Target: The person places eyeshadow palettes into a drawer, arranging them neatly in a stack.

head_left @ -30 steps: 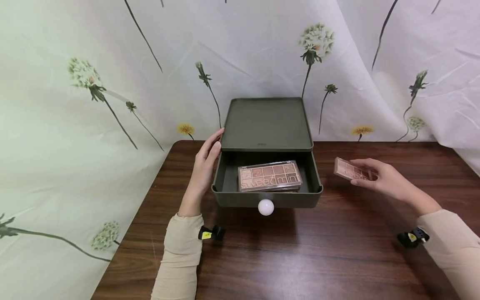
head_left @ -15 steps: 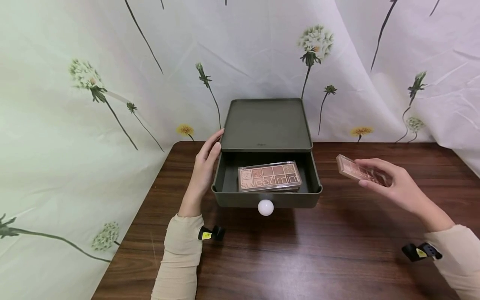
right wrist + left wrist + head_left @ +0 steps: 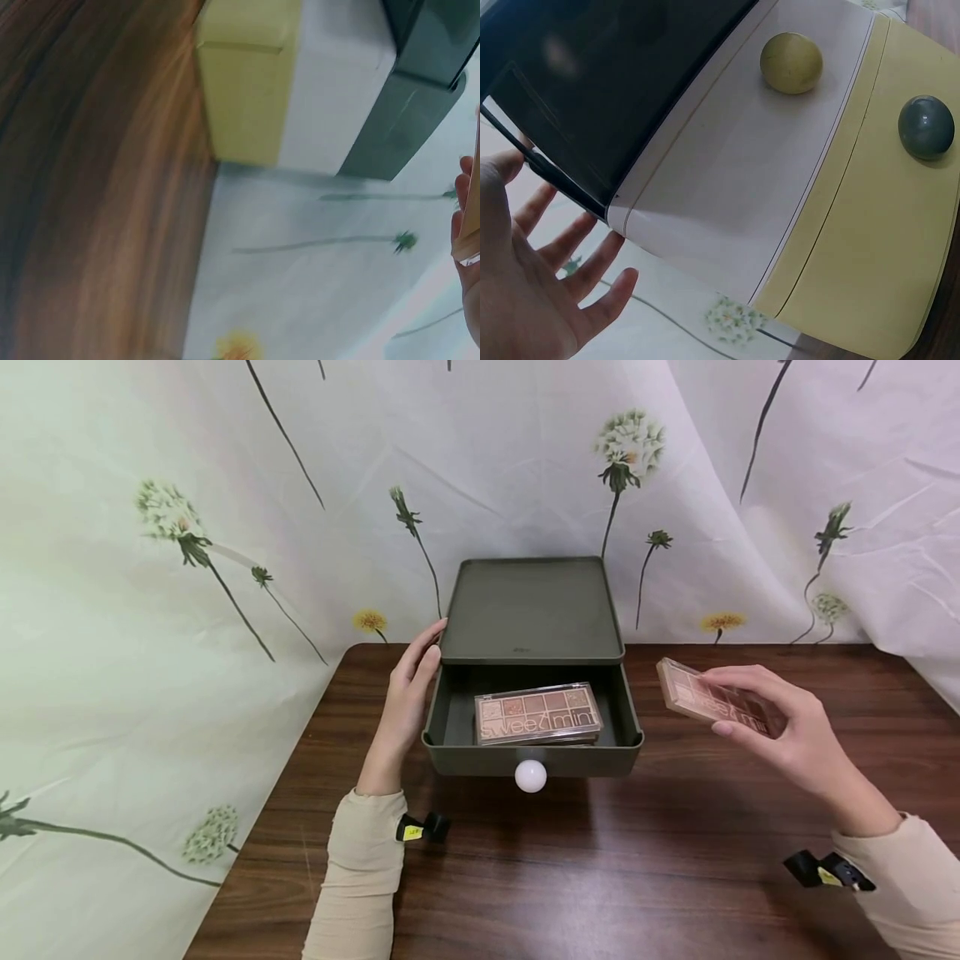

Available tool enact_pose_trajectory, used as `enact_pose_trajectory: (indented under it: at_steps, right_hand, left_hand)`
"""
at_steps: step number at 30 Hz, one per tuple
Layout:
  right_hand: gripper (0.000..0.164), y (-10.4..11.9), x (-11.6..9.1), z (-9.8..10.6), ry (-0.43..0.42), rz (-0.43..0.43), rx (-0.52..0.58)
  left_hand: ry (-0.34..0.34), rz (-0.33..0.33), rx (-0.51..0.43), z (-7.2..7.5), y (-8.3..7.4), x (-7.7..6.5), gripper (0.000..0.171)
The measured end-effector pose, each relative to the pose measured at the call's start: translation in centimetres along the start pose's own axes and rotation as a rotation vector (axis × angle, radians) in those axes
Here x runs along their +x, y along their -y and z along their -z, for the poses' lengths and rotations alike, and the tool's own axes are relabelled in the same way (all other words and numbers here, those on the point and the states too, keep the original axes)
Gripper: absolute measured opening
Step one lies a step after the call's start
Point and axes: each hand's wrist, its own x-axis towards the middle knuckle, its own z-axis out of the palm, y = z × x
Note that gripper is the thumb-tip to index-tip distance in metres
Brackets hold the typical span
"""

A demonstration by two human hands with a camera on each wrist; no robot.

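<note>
In the head view, a dark green top drawer point(image 3: 630, 760) with a white round knob point(image 3: 531, 776) is pulled out of its desktop drawer unit point(image 3: 532, 606). Inside it lies an eyeshadow palette point(image 3: 538, 713) marked "sweet mint", with another flat item partly hidden beneath. My left hand point(image 3: 407, 693) rests against the unit's left side; the left wrist view shows its fingers point(image 3: 604, 300) extended. To the right of the drawer, my right hand point(image 3: 795, 727) pinches another eyeshadow palette point(image 3: 690, 692) between thumb and fingers, tilted above the table. The right wrist view catches only an edge of that hand.
Below the green drawer are a white drawer point(image 3: 727, 172) with a yellow knob point(image 3: 791, 63) and a yellow drawer point(image 3: 862, 247) with a dark green knob point(image 3: 926, 127), both pushed in. The unit stands on a dark wooden table point(image 3: 675, 877) before a flower-printed cloth point(image 3: 525, 460).
My right hand has lifted the palette and tilted it up, first shifting right, then back left toward the drawer. The left hand and the drawer have stayed in place.
</note>
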Motion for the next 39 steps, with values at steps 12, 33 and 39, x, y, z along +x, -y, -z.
enact_pose_trajectory:
  at_steps: [12, 33, 39]
  right_hand:
    - [0.041, 4.3, 3.2, -3.4, -0.002, 0.096, 0.072]
    - [0.049, 6.8, 8.0, -8.1, 0.286, 0.033, -0.137]
    - [0.044, 7.3, 9.1, -9.3, 0.366, 0.015, -0.173]
  left_hand:
    - [0.011, -0.005, -0.009, 0.0, 0.1, 0.0, 0.045]
    - [0.003, -0.007, -0.002, 0.0, 0.1, 0.1, 0.045]
    - [0.002, -0.008, 0.007, 0.1, 0.1, 0.1, 0.045]
